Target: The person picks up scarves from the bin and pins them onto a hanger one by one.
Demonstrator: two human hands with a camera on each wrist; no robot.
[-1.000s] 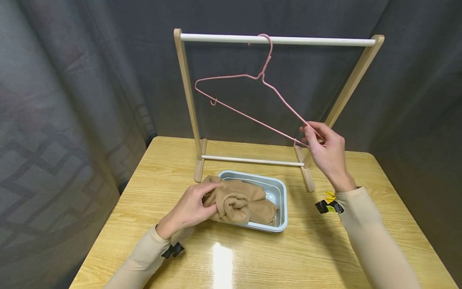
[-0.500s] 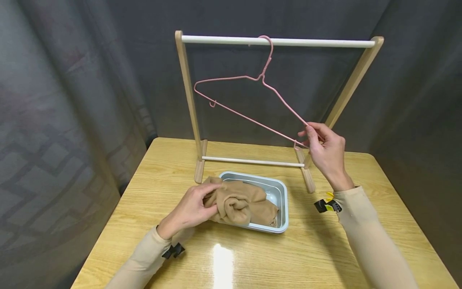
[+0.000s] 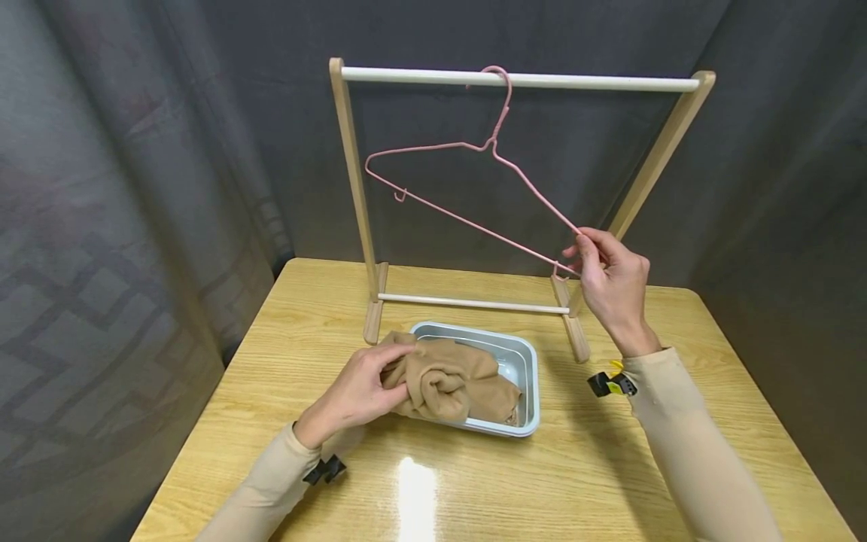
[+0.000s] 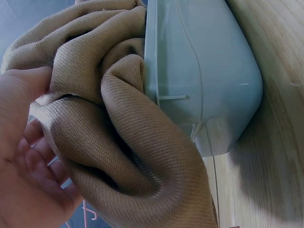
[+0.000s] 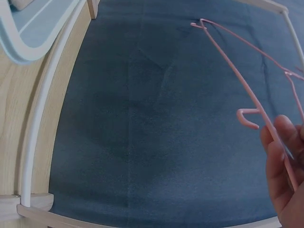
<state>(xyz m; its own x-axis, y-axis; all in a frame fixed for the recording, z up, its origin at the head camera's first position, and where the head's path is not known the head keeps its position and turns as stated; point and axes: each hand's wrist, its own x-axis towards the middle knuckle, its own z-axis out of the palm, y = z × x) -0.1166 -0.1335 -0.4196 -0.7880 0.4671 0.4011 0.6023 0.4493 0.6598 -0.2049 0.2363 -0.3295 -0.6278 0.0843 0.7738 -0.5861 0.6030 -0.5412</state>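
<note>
A pink wire hanger (image 3: 535, 193) hangs tilted by its hook from the white top bar (image 3: 596, 82) of a small wooden rack. My right hand (image 3: 616, 286) pinches the hanger's lower right corner between thumb and fingers. Low at the left, my left hand (image 3: 362, 384) grips the bunched end of a tan cloth (image 3: 440, 384). That cloth lies folded in a light blue plastic basin (image 3: 530, 376) and spills over its left rim. In the left wrist view the thumb presses on the woven fabric (image 4: 114, 123), with fingers curled behind it.
The rack's wooden feet (image 3: 576, 339) stand on the wood-grain table (image 3: 515, 482), just behind the basin. A white lower bar (image 3: 474, 303) joins its legs. Grey curtains (image 3: 135, 263) enclose the table at the back and sides.
Both hands keep their holds with almost no movement. The right hand's fingers have shifted slightly at the hanger's corner.
</note>
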